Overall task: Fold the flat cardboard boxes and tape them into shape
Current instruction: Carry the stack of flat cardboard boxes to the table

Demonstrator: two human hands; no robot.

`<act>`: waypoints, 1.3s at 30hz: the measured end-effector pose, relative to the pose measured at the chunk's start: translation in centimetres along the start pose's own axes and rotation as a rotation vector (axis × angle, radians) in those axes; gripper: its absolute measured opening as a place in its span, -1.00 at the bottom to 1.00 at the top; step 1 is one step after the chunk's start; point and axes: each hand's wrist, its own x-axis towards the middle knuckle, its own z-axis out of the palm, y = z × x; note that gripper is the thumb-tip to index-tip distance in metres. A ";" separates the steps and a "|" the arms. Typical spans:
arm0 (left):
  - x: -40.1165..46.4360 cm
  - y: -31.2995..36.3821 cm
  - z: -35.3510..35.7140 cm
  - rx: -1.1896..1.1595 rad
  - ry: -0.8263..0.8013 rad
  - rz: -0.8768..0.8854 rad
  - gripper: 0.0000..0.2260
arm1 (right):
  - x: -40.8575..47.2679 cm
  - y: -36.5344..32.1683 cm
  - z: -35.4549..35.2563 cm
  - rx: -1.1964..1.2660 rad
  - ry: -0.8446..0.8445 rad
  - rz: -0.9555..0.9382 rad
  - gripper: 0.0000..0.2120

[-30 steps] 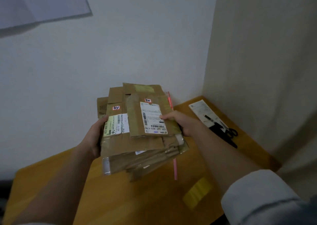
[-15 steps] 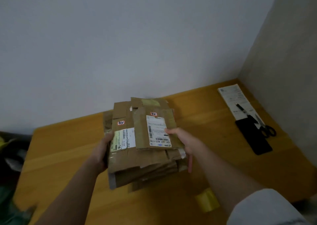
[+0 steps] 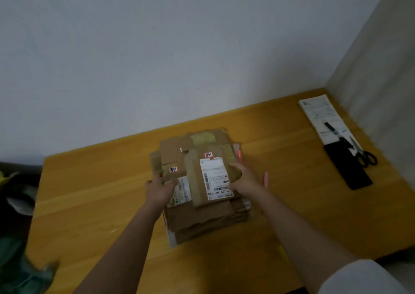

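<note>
**Stack of flat boxes being held at both sides on the tabletop**

A stack of flat cardboard boxes (image 3: pixel 202 195) is being gripped at its left edge by the left hand (image 3: pixel 160 187) and at its right edge by the right hand (image 3: pixel 244 179), each grip being closed around the cardboard. The stack is being seen near the middle of the wooden tabletop (image 3: pixel 89 192), seemingly resting on it. A pink pen (image 3: pixel 265 178) is lying just beside the right hand. Scissors (image 3: pixel 365 155), a black pouch (image 3: pixel 350 170) and a printed sheet (image 3: pixel 318 112) are lying well apart, at the right wall.

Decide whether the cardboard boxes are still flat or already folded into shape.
Still flat: the cardboard boxes lie as a layered stack on the table, none standing open.
</note>
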 end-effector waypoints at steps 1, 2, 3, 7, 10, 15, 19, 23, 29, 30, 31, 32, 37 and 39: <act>0.1 0.2 -0.2 0.004 -0.058 0.003 -0.44 | -0.2 -0.2 0.3 -0.004 0.008 -0.027 -0.29; 0.1 0.4 -0.4 -0.008 -0.110 -0.004 -0.41 | -0.2 -0.4 0.6 0.003 0.000 -0.046 -0.30; 0.1 0.5 -0.6 -0.047 -0.148 -0.013 -0.38 | -0.3 -0.7 1.0 0.029 -0.011 -0.060 -0.29; 0.4 0.0 -1.7 -0.166 -0.214 -0.047 -0.29 | -0.4 -1.4 2.5 0.138 0.025 0.028 -0.04; 1.3 -0.8 -1.7 -0.170 -0.324 -0.193 -0.13 | -0.6 -0.2 3.1 0.161 0.056 0.232 0.25; 1.8 -1.1 0.1 -0.291 -0.324 -0.069 -0.21 | -0.4 1.8 3.8 0.434 -0.037 0.324 0.38; 4.0 -0.4 0.8 -0.382 -0.328 0.091 -0.16 | 0.1 0.9 1.7 0.415 0.100 0.162 -0.10; 5.0 0.8 1.0 -0.354 -0.326 0.232 -0.21 | 1.2 -0.4 0.5 0.258 0.226 0.075 -0.31; 3.9 1.7 2.0 0.156 -0.057 0.370 -0.34 | 0.4 -0.1 2.3 0.137 0.444 0.099 -0.49; 3.6 1.8 2.0 0.177 -0.086 0.409 -0.42 | 0.2 0.0 2.4 0.122 0.459 0.083 -0.48; 3.6 1.6 1.9 0.187 -0.128 0.430 -0.50 | -0.1 0.0 2.3 0.111 0.462 0.073 -0.48; 3.3 1.4 1.8 0.179 -0.172 0.424 -0.56 | -0.3 0.0 2.2 0.113 0.449 0.067 -0.49; 0.9 2.1 1.1 0.110 -0.254 0.317 -0.85 | -1.1 0.3 1.9 0.134 0.403 0.071 -0.47; 0.9 2.0 1.5 0.164 -0.213 0.314 -0.88 | -1.0 0.6 1.8 0.087 0.438 0.074 -0.47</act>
